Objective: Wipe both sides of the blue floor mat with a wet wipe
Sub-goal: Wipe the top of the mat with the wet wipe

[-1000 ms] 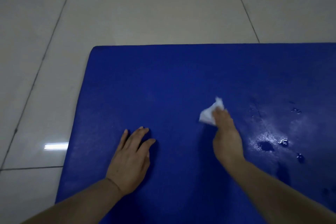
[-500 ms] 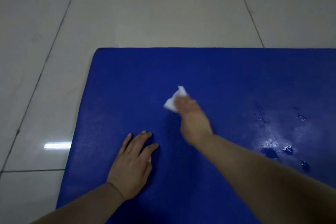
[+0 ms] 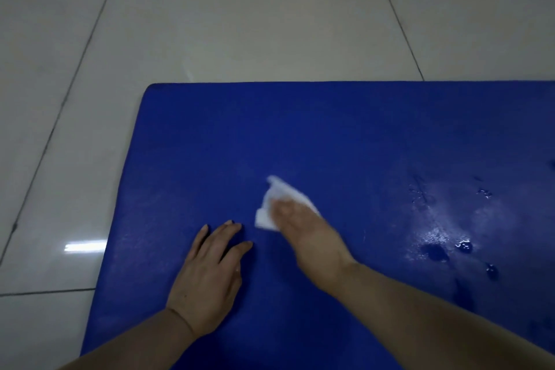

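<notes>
The blue floor mat (image 3: 345, 135) lies flat on the tiled floor and fills the lower right of the view. My right hand (image 3: 306, 231) presses a crumpled white wet wipe (image 3: 271, 206) onto the mat near its middle; the hand is motion-blurred and covers part of the wipe. Just left of it, my left hand (image 3: 210, 273) rests flat on the mat with fingers spread and holds nothing. The mat's right part shows a shiny wet patch with water drops (image 3: 462, 246).
Pale glossy floor tiles (image 3: 240, 24) with dark grout lines surround the mat at the left and far side. A bright light reflection (image 3: 85, 247) sits on the tile left of the mat. The mat's left edge and far left corner (image 3: 154, 88) are in view.
My right hand swept the wipe leftward across the mat, from right of centre to close beside my left hand, then slightly nearer me. The left hand stayed flat in place.
</notes>
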